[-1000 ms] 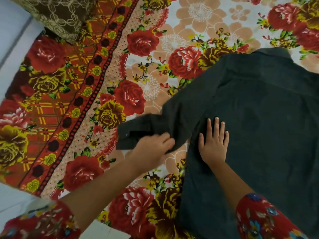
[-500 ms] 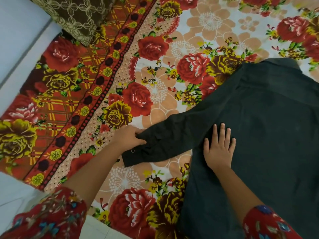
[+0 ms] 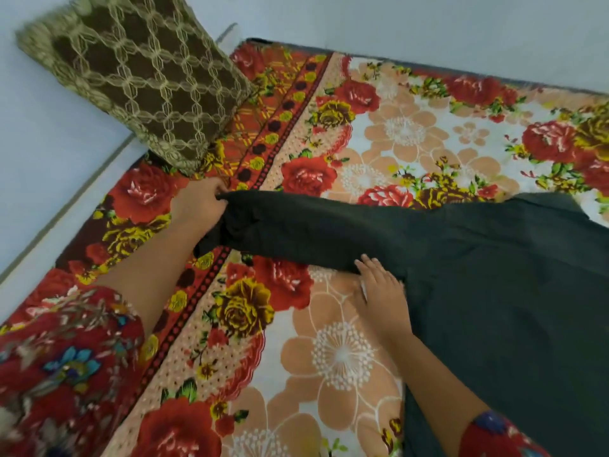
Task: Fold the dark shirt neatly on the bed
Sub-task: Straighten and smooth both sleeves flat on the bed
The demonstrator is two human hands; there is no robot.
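Change: The left hand has drawn the cuff outward, away from the right hand. The sleeve, bunched close to the shirt body a second ago, now runs out straight between the two hands.
Meaning for task: The sleeve looks ready to be folded back across the body; no fold is made yet.
Left hand: Fingers curled tight on the cuff end.
Right hand: Flat, fingers straight, resting at the underarm against the sleeve's lower edge.
Dark shirt: Spread on the bed, its body to the right of the right hand.
Edges: The bed's side edge lies just left of the left hand; the pillow sits just beyond it.
Open room: Bare sheet lies beneath the sleeve and nearer than both hands.
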